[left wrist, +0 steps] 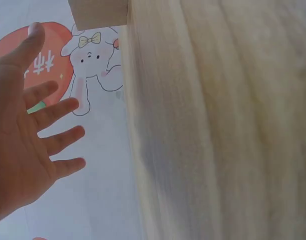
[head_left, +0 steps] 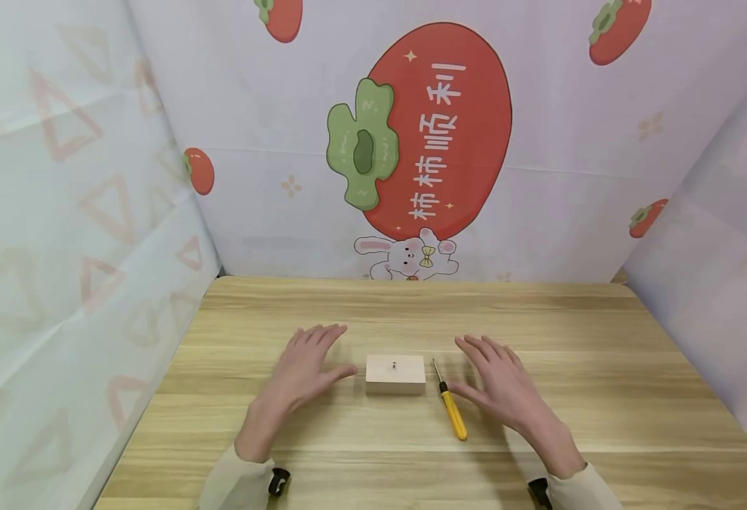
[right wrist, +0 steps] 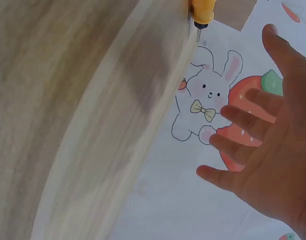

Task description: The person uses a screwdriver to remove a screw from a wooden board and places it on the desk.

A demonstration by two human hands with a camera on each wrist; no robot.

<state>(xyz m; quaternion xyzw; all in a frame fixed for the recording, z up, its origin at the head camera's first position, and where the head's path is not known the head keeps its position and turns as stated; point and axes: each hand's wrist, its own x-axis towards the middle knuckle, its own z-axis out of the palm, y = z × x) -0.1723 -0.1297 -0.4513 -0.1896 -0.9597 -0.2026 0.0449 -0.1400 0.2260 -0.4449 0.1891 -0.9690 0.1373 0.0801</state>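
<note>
A pale rectangular block (head_left: 395, 387) sits on the wooden table, with a small metal screw (head_left: 394, 365) standing up from its top. Just right of it lies a screwdriver (head_left: 454, 416) with a yellow handle, its tip pointing away from me. My left hand (head_left: 306, 367) is left of the block, fingers spread and thumb toward it, holding nothing. To the right of the screwdriver, my right hand (head_left: 500, 382) is likewise spread and empty, its thumb close to the shaft. Both wrist views show the open palms; the block (left wrist: 100, 14) and the screwdriver (right wrist: 202, 12) appear at their top edges.
The wooden table (head_left: 322, 471) ends at a back edge against a white cloth (head_left: 252, 212) printed with persimmons and a rabbit. More cloth hangs along the left side (head_left: 80, 248) and the right side (head_left: 724, 255). A black strap piece shows at each wrist.
</note>
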